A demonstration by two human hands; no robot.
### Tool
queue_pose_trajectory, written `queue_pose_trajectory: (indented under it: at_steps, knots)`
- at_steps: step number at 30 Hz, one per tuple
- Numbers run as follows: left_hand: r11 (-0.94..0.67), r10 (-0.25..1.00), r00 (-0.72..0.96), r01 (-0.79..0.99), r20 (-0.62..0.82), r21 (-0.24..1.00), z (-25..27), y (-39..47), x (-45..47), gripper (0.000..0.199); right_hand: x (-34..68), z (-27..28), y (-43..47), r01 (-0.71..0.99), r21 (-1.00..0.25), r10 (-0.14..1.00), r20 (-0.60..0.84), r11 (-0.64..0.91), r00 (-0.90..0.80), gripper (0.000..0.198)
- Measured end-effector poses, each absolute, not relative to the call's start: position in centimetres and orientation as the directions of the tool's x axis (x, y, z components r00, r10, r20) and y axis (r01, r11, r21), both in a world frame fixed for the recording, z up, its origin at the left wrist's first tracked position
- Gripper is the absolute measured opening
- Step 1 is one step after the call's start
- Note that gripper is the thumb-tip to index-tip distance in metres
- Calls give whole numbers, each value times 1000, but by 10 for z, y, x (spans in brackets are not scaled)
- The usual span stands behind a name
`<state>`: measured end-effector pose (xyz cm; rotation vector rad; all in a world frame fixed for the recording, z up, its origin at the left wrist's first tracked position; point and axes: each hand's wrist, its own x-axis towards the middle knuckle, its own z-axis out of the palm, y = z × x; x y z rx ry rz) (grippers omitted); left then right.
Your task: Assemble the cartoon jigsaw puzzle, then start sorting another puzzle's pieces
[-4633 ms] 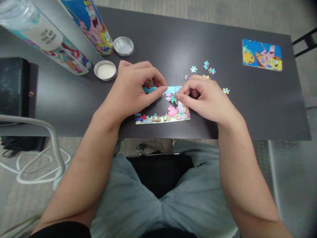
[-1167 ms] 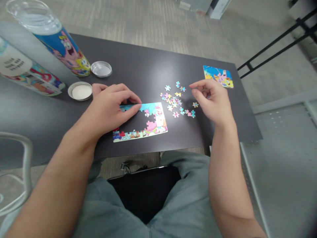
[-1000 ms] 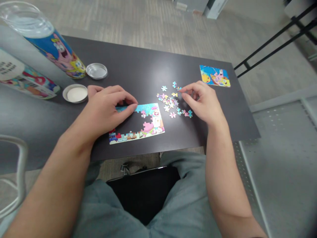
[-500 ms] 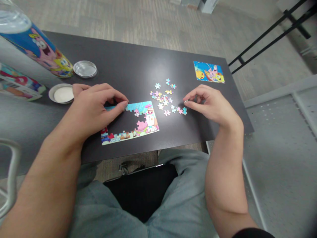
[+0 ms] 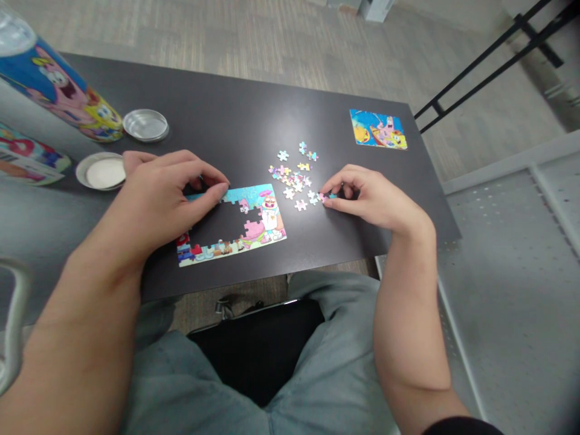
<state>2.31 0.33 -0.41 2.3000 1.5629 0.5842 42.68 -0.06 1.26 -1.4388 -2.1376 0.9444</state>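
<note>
A partly assembled jigsaw puzzle (image 5: 267,211) lies on the dark table, with cartoon figures along its border and a gap in its middle. My left hand (image 5: 167,196) rests over its upper left part, thumb and index finger closed together at the top edge; the palm hides that corner. To the right, several loose puzzle pieces (image 5: 296,180) lie in a small heap. My right hand (image 5: 371,196) is at the heap's right side, thumb and forefinger pinching around a pink puzzle piece (image 5: 322,197). A teal piece (image 5: 333,196) is partly hidden by those fingers.
A blue cartoon picture card (image 5: 379,129) lies at the table's far right. On the left stand a tall cartoon-printed canister (image 5: 67,90) and a second printed container (image 5: 29,154). Beside them lie a clear round lid (image 5: 145,125) and a white-lined lid (image 5: 102,172).
My right hand has moved left and slightly down onto the pieces at the heap's right edge. My left hand keeps its place on the puzzle. The whole view has shifted slightly.
</note>
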Motion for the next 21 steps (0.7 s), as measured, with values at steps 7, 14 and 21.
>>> queue_pose_trajectory:
  at_steps: [7,14,21]
  knots:
    - [-371,929,319,802,190,468,-7,3,22,44,434,8,0,688,-688,966,76,229,-246,25]
    - [-366,930,337,813,146,454,-2,3,22,39,439,-2,5,717,-684,989,139,132,-50,22]
    - [-335,941,316,802,124,495,-2,4,23,36,419,-15,24,728,-657,980,151,197,-129,23]
